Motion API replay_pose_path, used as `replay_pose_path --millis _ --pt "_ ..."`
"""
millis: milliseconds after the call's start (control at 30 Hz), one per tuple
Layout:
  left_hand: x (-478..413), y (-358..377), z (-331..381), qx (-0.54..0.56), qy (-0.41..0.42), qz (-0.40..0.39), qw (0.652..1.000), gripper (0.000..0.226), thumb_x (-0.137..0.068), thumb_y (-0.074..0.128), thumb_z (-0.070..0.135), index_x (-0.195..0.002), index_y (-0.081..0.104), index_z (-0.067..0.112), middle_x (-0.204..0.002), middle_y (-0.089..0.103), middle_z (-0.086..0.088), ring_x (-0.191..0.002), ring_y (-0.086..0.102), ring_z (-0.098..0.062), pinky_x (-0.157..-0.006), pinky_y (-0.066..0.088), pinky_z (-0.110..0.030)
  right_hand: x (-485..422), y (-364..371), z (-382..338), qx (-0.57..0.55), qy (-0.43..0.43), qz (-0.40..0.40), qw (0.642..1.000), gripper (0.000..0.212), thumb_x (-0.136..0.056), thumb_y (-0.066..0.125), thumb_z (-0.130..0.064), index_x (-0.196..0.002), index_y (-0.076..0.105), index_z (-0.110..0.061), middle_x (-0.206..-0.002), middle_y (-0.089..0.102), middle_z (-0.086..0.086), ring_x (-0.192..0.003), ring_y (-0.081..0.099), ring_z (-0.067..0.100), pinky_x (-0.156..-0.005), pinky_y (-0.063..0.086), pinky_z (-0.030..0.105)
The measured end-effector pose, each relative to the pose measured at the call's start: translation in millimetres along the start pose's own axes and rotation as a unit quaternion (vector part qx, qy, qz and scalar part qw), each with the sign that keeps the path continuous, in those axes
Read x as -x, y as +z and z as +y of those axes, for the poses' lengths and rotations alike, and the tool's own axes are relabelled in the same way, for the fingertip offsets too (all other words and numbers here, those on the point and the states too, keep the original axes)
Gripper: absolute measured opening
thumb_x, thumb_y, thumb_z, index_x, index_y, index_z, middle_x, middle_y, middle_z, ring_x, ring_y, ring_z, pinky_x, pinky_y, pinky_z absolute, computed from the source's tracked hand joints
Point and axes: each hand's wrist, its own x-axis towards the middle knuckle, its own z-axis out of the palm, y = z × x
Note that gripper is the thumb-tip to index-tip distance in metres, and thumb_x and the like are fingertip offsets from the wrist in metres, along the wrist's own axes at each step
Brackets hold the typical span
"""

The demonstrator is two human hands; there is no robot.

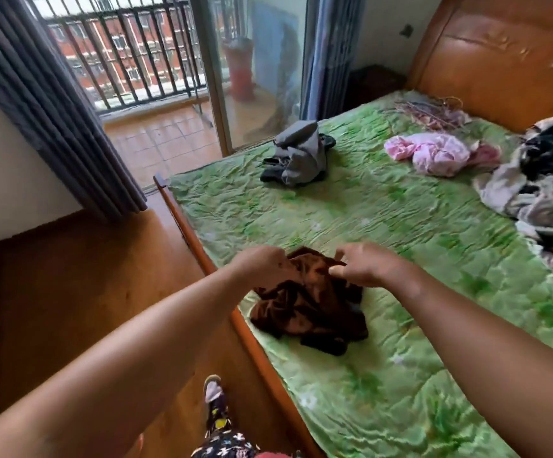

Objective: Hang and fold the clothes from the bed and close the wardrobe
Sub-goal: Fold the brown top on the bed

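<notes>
A crumpled dark brown garment (311, 312) lies near the left edge of the bed, which is covered by a green sheet (400, 226). My left hand (263, 264) grips the garment's upper left part. My right hand (364, 264) pinches its top edge with thumb and fingers. Further back on the bed lie a grey garment (298, 155), a pink garment (433, 153) and a black, white and grey heap of clothes (539, 193) at the right. The wardrobe is out of view.
Several hangers (430, 110) lie by the brown headboard (506, 57). The bed's wooden side rail (202, 256) runs along a wooden floor (70, 276). Grey curtains (47, 104) flank a glass balcony door (258, 67). My patterned trouser leg and slipper (215, 401) stand beside the bed.
</notes>
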Motion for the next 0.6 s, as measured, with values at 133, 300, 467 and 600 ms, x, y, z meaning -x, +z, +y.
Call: replay_pose_path --millis 133,300,467,600 --pt "-77.5 -3.6 -5.7 -0.046 0.066 -0.033 0.996 0.037 -0.085 0.057 0.059 -0.083 0.059 0.021 -0.09 0.068 -0.006 -0.074 0.058 -0.024 -0.058 0.041 -0.029 -43.7 -0.9 14.7 -0.034 0.09 -0.005 0.995 0.056 -0.091 0.059 -0.054 -0.135 0.056 -0.02 -0.134 0.062 0.007 -0.119 0.06 0.028 -0.097 0.05 0.039" --pt "-155.1 -4.6 -25.0 -0.085 0.164 -0.091 0.979 0.031 -0.089 0.057 0.05 -0.104 0.066 0.025 -0.08 0.06 0.005 -0.081 0.063 -0.023 -0.054 0.043 -0.028 -87.5 10.7 14.7 -0.089 0.202 -0.021 0.975 0.051 -0.089 0.059 -0.055 -0.129 0.058 -0.024 -0.133 0.062 0.01 -0.117 0.059 0.03 -0.095 0.051 0.039" --pt "-210.3 9.2 -27.3 -0.096 0.235 -0.142 0.957 0.028 -0.082 0.051 0.055 -0.094 0.061 0.032 -0.086 0.062 0.007 -0.081 0.061 -0.022 -0.06 0.053 -0.031 -106.6 33.1 25.5 -0.136 0.284 -0.047 0.948 0.049 -0.091 0.057 -0.055 -0.131 0.057 -0.026 -0.133 0.061 0.009 -0.118 0.059 0.031 -0.097 0.05 0.04" --pt "-250.9 47.3 -14.0 -0.081 0.25 -0.168 0.95 0.035 -0.078 0.045 0.057 -0.09 0.06 0.028 -0.103 0.064 0.005 -0.089 0.062 -0.023 -0.056 0.044 -0.028 -114.5 64.3 56.9 -0.152 0.34 -0.056 0.927 0.049 -0.091 0.057 -0.053 -0.13 0.057 -0.024 -0.132 0.061 0.01 -0.117 0.059 0.032 -0.092 0.05 0.039"
